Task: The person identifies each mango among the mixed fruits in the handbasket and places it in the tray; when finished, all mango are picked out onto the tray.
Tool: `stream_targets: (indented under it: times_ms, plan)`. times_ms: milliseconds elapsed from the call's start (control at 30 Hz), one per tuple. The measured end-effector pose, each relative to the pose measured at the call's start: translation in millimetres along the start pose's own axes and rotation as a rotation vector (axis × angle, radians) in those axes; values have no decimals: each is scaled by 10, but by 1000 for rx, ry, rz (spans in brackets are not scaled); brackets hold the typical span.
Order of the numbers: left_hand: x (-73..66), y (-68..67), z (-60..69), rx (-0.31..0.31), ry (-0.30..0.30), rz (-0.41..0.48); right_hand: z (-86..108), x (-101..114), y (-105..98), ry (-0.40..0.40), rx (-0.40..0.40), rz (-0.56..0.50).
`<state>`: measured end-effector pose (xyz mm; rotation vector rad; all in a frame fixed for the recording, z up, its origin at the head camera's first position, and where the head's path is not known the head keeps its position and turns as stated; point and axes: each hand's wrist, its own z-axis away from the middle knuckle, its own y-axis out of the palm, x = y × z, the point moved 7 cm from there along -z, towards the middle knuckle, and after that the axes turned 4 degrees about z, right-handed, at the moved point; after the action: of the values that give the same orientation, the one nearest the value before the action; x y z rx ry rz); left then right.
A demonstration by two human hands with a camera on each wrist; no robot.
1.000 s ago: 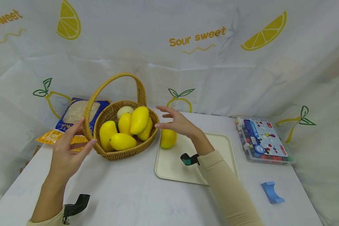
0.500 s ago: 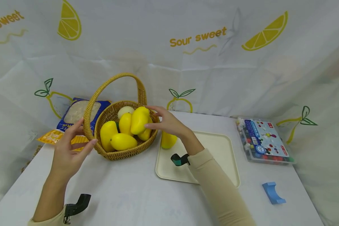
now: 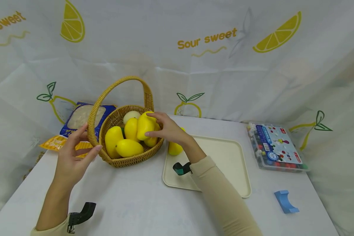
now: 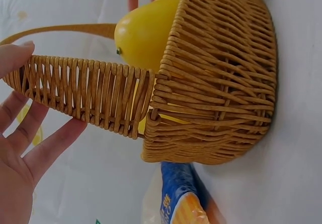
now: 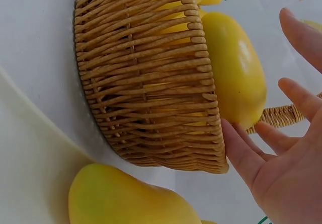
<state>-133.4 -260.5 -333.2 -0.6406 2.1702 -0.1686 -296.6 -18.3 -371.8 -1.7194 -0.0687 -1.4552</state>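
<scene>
A wicker basket [image 3: 129, 162] with a tall arched handle [image 4: 85, 90] holds several yellow mangoes and a pale round item [image 3: 131, 116]. My left hand [image 3: 69, 160] holds the side of the handle, thumb on one edge and fingertips on the other. At the basket's right rim, my right hand [image 3: 169, 129] spreads round the topmost mango [image 3: 145, 126]. In the right wrist view its thumb stands clear of that mango [image 5: 234, 68], while some fingers lie close to the fruit and rim. Another mango [image 3: 174, 149] rests on a cream tray [image 3: 221, 154], partly behind my right hand.
Behind the basket on the left lie a blue bag [image 3: 85, 116] and an orange packet [image 3: 54, 143]. A clear plastic case of coloured pieces [image 3: 278, 144] sits at the right, with a blue curved block [image 3: 286, 202] nearer. A printed white curtain [image 3: 165, 65] hangs behind.
My right hand has moved left from above the tray's mango to the topmost mango in the basket. The left hand has kept its place on the handle.
</scene>
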Motion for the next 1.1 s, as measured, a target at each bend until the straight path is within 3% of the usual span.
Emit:
stream_targets:
  times_ms: [567, 867, 1100]
  plan:
    - [34, -3, 8, -40, -32, 36, -124, -3, 81, 22, -66, 21]
    - [20, 1, -3, -41, -17, 37, -160, -32, 104, 43, -115, 28]
    - [39, -7, 8, -47, -53, 36, -191, -4, 117, 37, -147, 37]
